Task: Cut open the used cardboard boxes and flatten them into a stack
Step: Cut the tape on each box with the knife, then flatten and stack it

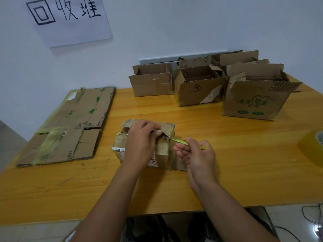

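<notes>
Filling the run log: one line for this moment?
step: cutting tape | left hand: holds small box | right hand: grips yellow cutter | flattened stack: left

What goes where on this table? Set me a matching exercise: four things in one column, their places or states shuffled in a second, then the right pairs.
Things:
1. flattened cardboard
2. small taped box
3. tape roll
4. yellow-green cutter

Places or states:
A. at the right edge of the table, partly out of frame
B. in the grip of the right hand, blade at the box
C. lying flat at the table's left end
D. mid-table, under the left hand

Pairs: 1-C, 2-D, 3-A, 4-B
</notes>
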Available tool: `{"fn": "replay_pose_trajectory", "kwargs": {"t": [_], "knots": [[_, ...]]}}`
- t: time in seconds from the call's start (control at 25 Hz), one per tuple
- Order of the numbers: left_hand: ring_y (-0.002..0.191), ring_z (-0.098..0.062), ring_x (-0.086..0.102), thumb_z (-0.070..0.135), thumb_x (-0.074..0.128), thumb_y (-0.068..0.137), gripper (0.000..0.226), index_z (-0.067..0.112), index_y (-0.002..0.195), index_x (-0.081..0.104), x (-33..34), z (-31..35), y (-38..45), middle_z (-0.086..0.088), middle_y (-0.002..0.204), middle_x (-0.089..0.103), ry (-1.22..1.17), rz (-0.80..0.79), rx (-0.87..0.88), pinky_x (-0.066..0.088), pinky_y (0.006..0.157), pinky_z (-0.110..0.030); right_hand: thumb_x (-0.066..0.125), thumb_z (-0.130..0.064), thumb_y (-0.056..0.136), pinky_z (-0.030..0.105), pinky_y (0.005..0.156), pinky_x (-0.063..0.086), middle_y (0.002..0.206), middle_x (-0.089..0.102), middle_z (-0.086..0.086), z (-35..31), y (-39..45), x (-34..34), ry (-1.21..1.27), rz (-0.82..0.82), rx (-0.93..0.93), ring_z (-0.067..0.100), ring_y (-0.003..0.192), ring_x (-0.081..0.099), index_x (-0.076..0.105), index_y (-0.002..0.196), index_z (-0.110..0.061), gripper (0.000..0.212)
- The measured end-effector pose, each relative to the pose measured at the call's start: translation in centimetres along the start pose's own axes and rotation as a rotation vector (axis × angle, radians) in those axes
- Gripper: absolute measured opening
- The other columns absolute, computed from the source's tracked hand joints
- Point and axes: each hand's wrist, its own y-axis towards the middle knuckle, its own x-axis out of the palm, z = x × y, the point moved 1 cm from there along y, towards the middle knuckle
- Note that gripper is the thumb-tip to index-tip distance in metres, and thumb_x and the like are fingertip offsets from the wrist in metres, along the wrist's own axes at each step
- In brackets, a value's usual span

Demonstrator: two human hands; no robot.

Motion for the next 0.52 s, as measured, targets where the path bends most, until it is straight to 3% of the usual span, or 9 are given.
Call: {"fn": "replay_pose_trajectory", "kwargs": {"t": [0.2, 0.36, 0.52], "knots": [[0.094, -0.019, 0.038, 0.030, 0.065, 0.092, 0.021, 0.019, 0.110, 0.070, 0.1, 0.1, -0.5, 0.001, 0.095, 0.045, 0.093, 0.091, -0.019, 0.036, 0.081, -0.037, 0.062, -0.013, 0.094, 0.022, 0.050, 0.053, 0.072, 0.073, 0.017, -0.4, 0.8, -1.0, 0.007, 0.066, 0.000, 0.027, 0.065, 0.073, 0.050, 0.101, -0.003, 0.017], [0.090, -0.023, 0.046, 0.019, 0.066, 0.092, 0.013, 0.014, 0.102, 0.072, 0.2, 0.2, -0.5, -0.002, 0.088, 0.058, 0.092, 0.107, 0.095, 0.035, 0.077, -0.034, 0.067, -0.012, 0.090, 0.021, 0.049, 0.049, 0.060, 0.067, 0.005, -1.2, 2.1, -2.3, -0.079, 0.073, -0.046, 0.015, 0.055, 0.063, 0.061, 0.095, -0.006, 0.009], [0.090, -0.023, 0.046, 0.013, 0.069, 0.087, 0.016, 0.014, 0.103, 0.072, 0.0, 0.1, -0.7, -0.001, 0.086, 0.053, 0.141, 0.055, 0.131, 0.034, 0.077, -0.033, 0.071, -0.016, 0.088, 0.020, 0.049, 0.042, 0.054, 0.056, -0.006, -2.4, 3.7, -2.7, -0.125, 0.087, -0.013, 0.005, 0.051, 0.051, 0.066, 0.082, -0.009, 0.011]]}}
